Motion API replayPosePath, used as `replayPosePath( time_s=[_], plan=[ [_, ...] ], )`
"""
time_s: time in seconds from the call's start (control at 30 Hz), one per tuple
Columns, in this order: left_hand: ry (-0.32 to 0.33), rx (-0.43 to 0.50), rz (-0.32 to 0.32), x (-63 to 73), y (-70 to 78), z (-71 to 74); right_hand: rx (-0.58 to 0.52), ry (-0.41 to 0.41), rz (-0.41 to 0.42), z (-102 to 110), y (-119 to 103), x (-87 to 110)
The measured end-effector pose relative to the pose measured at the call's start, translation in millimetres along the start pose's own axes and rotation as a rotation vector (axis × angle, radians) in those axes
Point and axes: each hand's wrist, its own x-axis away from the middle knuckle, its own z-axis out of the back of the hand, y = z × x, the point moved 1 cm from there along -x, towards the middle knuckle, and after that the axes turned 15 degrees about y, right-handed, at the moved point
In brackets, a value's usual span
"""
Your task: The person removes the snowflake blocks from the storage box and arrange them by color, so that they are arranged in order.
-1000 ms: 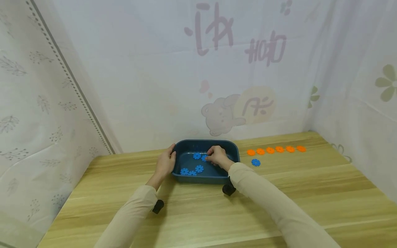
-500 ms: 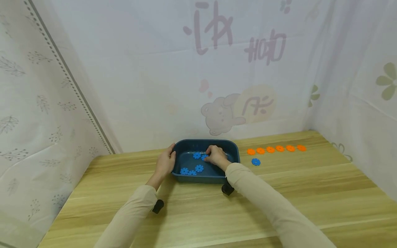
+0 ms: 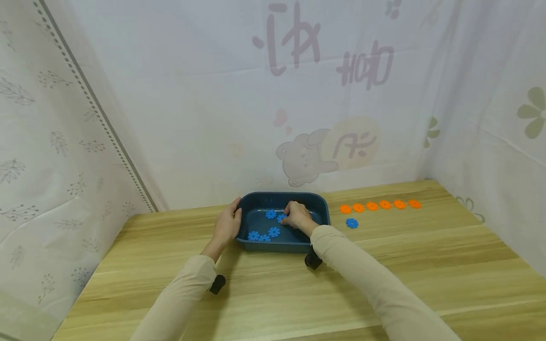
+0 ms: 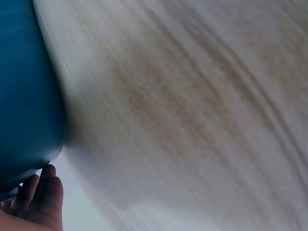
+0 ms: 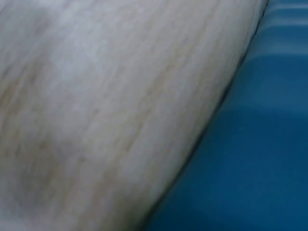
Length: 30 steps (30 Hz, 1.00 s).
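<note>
The left hand (image 3: pixel 227 222) grips the left end of a dark blue, round-cornered rectangular tray (image 3: pixel 277 247). Reaching over its near right corner, the right hand (image 3: pixel 300 218), fingers bent, pinches a bright blue, notched flat disc (image 3: pixel 280 218) inside, near four similar discs.

Tray (image 3: pixel 254 220) accessible from above; walls (image 3: pixel 273 247) bar sideways passage.

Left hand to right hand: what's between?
Head view: between the left hand and right hand lie two blue pieces inside the tray; three more lie lower in the picture.
</note>
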Motion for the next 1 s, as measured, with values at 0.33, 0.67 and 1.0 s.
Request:
replayPosePath(
  time_s=[0.33,0.67,1.0],
  plan=[
    [0.003,0.010,-0.008,0.9,1.1,-0.2,-0.013,0.024,0.058,13.1,-11.3,16.0],
    [-0.011,0.007,0.013,2.0,-0.7,-1.4,-0.080,0.048,0.119,17.4,-8.3,18.7],
    [0.015,0.023,0.003,1.4,-0.8,-1.0,-0.196,0.088,0.132,37.3,-5.6,23.9]
  ],
)
